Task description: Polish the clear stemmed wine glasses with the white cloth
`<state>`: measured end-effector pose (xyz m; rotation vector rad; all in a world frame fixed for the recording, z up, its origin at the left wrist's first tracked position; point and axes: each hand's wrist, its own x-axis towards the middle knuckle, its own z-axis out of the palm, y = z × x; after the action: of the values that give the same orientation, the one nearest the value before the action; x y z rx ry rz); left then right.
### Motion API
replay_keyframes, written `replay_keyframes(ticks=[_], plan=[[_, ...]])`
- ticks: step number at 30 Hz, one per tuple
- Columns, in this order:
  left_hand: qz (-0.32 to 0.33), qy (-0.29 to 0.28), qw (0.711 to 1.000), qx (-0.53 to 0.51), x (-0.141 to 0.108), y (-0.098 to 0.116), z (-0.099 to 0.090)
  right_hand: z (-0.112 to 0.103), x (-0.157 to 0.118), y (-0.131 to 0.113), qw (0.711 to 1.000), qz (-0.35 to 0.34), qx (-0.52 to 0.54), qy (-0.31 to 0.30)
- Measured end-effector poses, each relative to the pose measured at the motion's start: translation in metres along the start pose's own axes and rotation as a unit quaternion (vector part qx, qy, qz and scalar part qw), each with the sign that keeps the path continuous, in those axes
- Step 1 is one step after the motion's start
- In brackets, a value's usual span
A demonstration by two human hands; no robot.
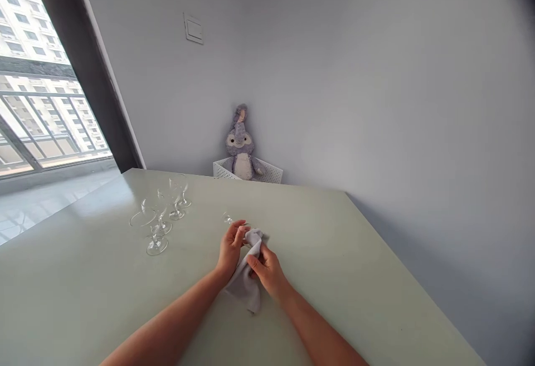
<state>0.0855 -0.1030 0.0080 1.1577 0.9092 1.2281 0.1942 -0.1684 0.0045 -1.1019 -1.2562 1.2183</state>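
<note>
Grey cloth lies between the two hands, above the pale green table; its bunched upper end sits just right of the left fingertips, and its loose part hangs down between the wrists toward the viewer.

Right hand: fingers closed on the cloth, thumb over its near face, the other fingers mostly hidden behind the folds; fabric runs out above and below the grip.

Left hand: thumb and fingers curved, partly closed, at the bunched end of the cloth; a clear glass piece shows just beyond these fingers, on their far left side, and a thin clear edge shows by the fingertips; the rest is covered by hand and cloth, so cannot tell how firmly the left fingers grip it.

Left of the hands, well apart, four clear stemmed glasses stand upright on the table in a slanting row, close together; their outlines overlap in this view; beyond the far table edge, a purple plush toy sits in a white perforated basket against the grey wall.
</note>
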Motion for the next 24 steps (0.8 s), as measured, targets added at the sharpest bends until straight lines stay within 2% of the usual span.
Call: replay_keyframes(ticks=[2, 6, 9, 11, 13, 17, 20, 22, 24], plan=[[-0.011, -0.023, 0.998, 0.050, -0.003, -0.001, 0.001, 0.003, 0.002, 0.006, 0.999, 0.028, 0.021, 0.004], [0.000, -0.036, 0.996, 0.081, -0.004, 0.000, 0.001, 0.001, 0.010, 0.010, 0.989, 0.046, 0.118, 0.078], [0.025, 0.008, 1.000, 0.018, -0.001, 0.001, 0.000, -0.011, 0.017, 0.003, 0.957, 0.061, 0.252, 0.128], [0.030, 0.044, 0.998, -0.033, 0.002, 0.002, 0.000, -0.021, 0.019, -0.002, 0.936, 0.065, 0.305, 0.166], [0.007, 0.025, 0.996, -0.086, 0.006, 0.004, -0.001, -0.028, 0.020, -0.006, 0.930, 0.073, 0.316, 0.172], [-0.067, -0.129, 0.975, -0.166, 0.010, 0.012, -0.005, -0.024, 0.016, -0.008, 0.938, 0.101, 0.312, 0.115], [-0.114, -0.190, 0.960, -0.170, 0.007, 0.019, -0.008, -0.014, 0.011, -0.007, 0.955, 0.090, 0.273, 0.069], [-0.134, -0.208, 0.952, -0.182, 0.004, 0.023, -0.008, -0.011, 0.007, -0.006, 0.985, 0.054, 0.164, 0.029], [-0.158, -0.214, 0.940, -0.215, 0.003, 0.023, -0.006, -0.011, 0.003, -0.007, 0.999, -0.024, -0.003, 0.027]])
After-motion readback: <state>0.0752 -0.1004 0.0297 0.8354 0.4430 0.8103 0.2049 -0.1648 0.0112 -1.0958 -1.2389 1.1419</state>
